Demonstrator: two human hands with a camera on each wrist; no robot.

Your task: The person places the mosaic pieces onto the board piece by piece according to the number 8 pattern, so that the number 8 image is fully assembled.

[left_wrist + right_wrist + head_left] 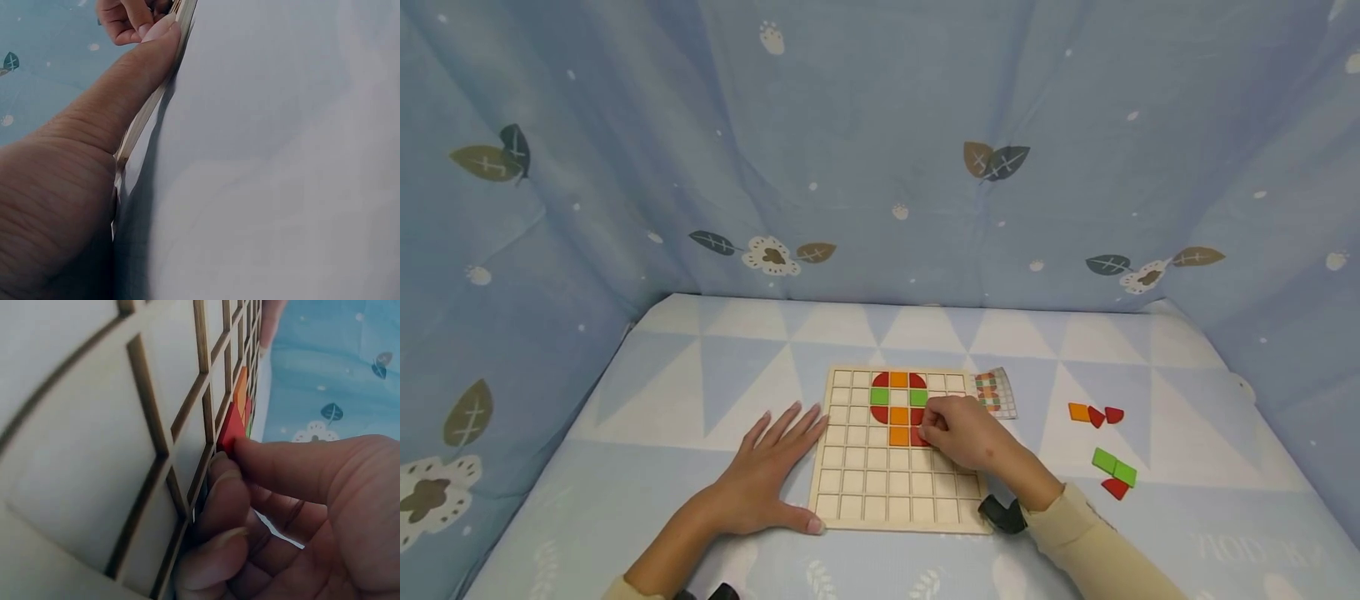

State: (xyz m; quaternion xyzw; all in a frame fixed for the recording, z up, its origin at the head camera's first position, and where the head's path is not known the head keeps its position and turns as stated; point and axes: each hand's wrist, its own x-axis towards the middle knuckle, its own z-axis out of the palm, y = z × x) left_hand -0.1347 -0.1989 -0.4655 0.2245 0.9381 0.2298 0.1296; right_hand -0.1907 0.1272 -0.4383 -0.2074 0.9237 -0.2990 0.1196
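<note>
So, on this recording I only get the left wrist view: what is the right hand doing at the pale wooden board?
Observer: The right hand pinches a flat red piece beside an orange square tile on the pale wooden board.
Operator: Any pieces lying off the board?
Observer: Six to its right: an orange four-sided tile, two green four-sided tiles and three red curved-edged pieces.
Operator: Anything printed close by?
Observer: Yes, a small white card with a coloured pattern, by the board's far right corner.
</note>
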